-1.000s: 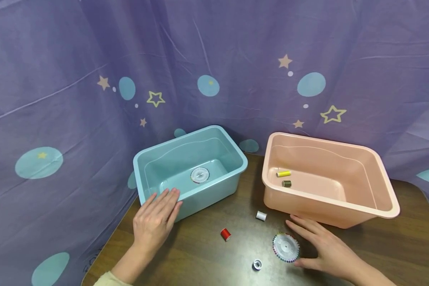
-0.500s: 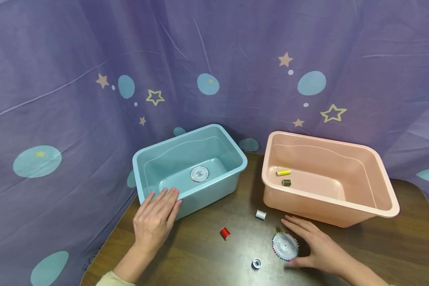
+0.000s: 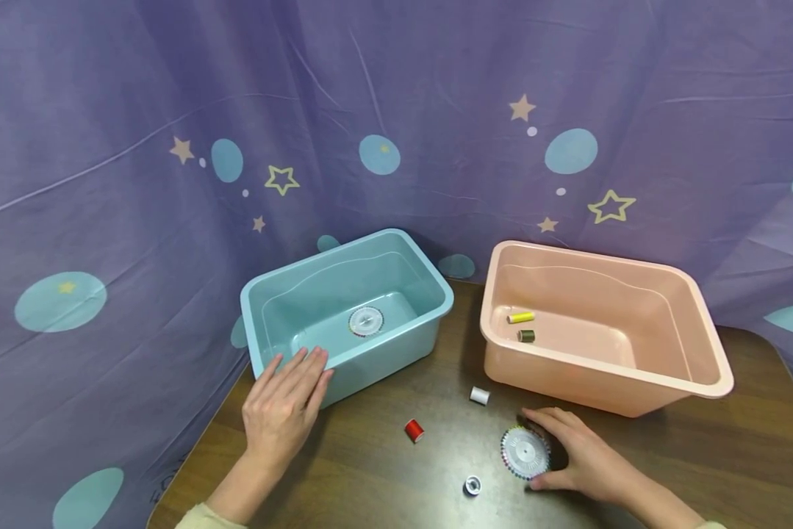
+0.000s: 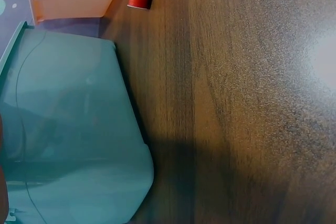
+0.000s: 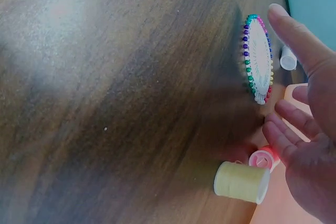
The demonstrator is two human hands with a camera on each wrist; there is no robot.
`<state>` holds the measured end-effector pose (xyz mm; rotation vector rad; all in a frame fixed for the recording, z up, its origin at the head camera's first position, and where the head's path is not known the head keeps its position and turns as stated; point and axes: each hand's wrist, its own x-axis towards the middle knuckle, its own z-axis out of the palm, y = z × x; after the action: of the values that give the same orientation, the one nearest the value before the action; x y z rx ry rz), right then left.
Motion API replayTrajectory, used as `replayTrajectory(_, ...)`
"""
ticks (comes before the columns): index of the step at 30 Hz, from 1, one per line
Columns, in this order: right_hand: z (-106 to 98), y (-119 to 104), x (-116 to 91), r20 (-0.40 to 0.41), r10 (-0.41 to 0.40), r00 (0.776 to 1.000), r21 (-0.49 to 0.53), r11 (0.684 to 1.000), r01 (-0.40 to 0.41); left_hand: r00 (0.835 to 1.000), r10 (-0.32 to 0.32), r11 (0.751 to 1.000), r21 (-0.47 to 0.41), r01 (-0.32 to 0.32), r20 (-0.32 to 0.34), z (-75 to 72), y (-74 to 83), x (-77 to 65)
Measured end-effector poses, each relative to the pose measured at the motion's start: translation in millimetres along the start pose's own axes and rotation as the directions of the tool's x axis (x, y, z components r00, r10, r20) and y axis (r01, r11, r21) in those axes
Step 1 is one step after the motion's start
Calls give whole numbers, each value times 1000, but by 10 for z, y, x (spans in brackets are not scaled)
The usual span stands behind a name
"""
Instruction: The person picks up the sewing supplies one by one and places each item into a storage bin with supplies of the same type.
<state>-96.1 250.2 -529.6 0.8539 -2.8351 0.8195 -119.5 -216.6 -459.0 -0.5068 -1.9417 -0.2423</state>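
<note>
My left hand rests on the near rim of the light blue bin, fingers fairly straight. Inside that bin lies a wheel of pins. My right hand is spread about a second pin wheel on the table, thumb by its near edge and fingertips by its far edge. In the right wrist view this pin wheel shows coloured pin heads, with a gap to the fingers. Near that palm lie a yellow thread spool and a pinkish-red spool, which the right hand hides from the head view.
A peach bin stands at the right, holding a yellow spool and an olive spool. On the wooden table lie a red spool, a white spool and a small white-rimmed spool. A purple curtain hangs behind.
My right hand has shifted slightly left, its thumb and fingers coming in closer around the pin wheel. The left hand stays on the blue bin's rim. The head view has shifted slightly.
</note>
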Motion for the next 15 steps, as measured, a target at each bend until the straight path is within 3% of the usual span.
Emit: replayTrajectory(15,64,36,56,3,-69,998,-36,997,69,1000,1,1000,-1,-1,-17,2,9,7)
